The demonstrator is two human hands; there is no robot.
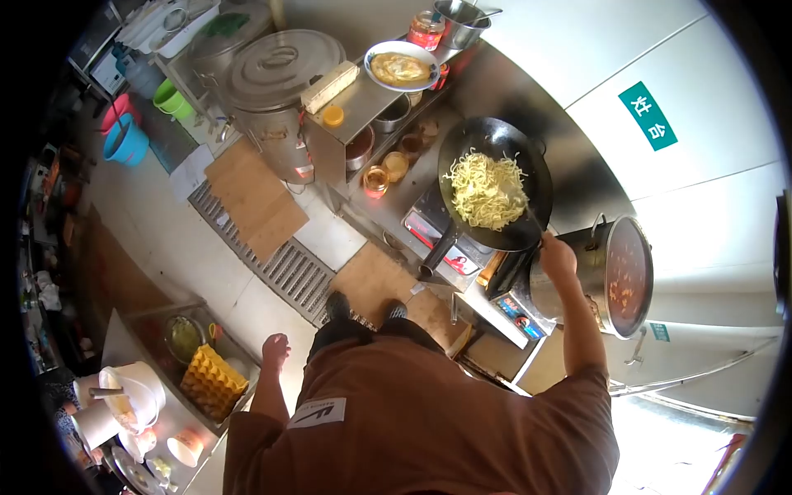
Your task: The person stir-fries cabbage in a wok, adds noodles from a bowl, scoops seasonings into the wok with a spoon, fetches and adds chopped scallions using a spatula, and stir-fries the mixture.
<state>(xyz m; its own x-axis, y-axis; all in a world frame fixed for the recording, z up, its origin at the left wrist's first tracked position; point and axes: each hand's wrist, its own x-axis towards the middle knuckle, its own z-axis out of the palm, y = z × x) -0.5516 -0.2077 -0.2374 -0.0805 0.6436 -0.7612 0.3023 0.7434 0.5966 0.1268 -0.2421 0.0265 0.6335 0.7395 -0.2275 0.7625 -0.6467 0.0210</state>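
Note:
In the black wok (540,173) lies a heap of pale yellow noodles (487,190). My right hand (558,256) is closed around the thin handle of a spatula (535,219), which reaches into the wok's right side. The spatula's head is mostly hidden at the edge of the noodles. The wok rests over a burner, and its own long handle (440,251) points toward me, untouched. My left hand (276,351) hangs low at my side, away from the counter, with loosely bent fingers and nothing visible in it.
A large pot of reddish broth (629,276) stands right of the wok. Beyond the wok are a bowl of egg (403,66), open jars (376,181) and a lidded steel pot (283,70). Behind my left side, a yellow egg tray (213,382) and tubs stand on a counter. Cardboard (256,198) covers part of the floor.

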